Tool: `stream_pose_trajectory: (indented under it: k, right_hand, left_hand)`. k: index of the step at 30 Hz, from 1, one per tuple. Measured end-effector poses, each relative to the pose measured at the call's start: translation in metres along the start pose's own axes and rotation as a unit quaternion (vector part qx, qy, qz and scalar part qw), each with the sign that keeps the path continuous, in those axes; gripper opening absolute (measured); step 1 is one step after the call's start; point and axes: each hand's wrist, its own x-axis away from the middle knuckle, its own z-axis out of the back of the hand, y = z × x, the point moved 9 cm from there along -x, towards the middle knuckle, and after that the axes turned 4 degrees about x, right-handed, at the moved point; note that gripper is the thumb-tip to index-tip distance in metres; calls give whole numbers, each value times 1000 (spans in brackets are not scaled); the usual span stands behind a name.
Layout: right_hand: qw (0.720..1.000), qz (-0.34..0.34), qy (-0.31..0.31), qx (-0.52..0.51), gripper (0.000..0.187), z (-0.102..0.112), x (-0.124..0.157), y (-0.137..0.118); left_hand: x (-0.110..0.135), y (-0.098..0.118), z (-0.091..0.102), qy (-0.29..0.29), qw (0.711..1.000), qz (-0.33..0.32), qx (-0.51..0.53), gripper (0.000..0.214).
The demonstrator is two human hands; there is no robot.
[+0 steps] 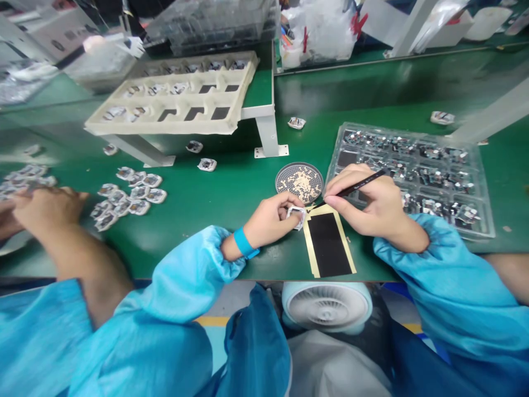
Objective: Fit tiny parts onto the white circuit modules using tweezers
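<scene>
Between the thumb and fingers of my left hand (273, 220) is a small white-framed part (296, 218). My right hand (367, 201) grips black tweezers (359, 184), slanted down to the left. Their tips come close to the top edge of a black sheet (329, 245) bordered with yellow tape, lying on the bench right of the held part; whether they touch it I cannot tell. Just behind both hands stands a round grey dish (285, 172) of small beige pieces (303, 183). A clear compartment tray (481, 193) with small electronic parts lies behind my right hand.
A cream tray (165, 128) sits on a raised green shelf with white legs (266, 135). Several white-framed parts (138, 192) are grouped on the left. Another person's hands (45, 209) work at the far left. A fan (328, 306) stands below the bench edge.
</scene>
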Motion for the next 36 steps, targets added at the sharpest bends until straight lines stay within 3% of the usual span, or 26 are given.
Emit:
stream_pose_trajectory:
  k: [8,25,32,36]
  right_hand:
    - [996,64,-54,24,5,-16,2,-12]
    - [991,64,-96,67,5,-29,4,-7]
    - [998,36,-31,31,5,-14,0,-9]
    - [999,6,-35,13,5,-14,-1,-5]
  left_hand:
    - [0,-3,2,6,1000,17,-23,24]
    - [-1,-4,3,8,1000,20,-5,26]
    - [-3,-7,2,9,996,40,81,28]
    - [-2,-3,5,25,995,15,94,29]
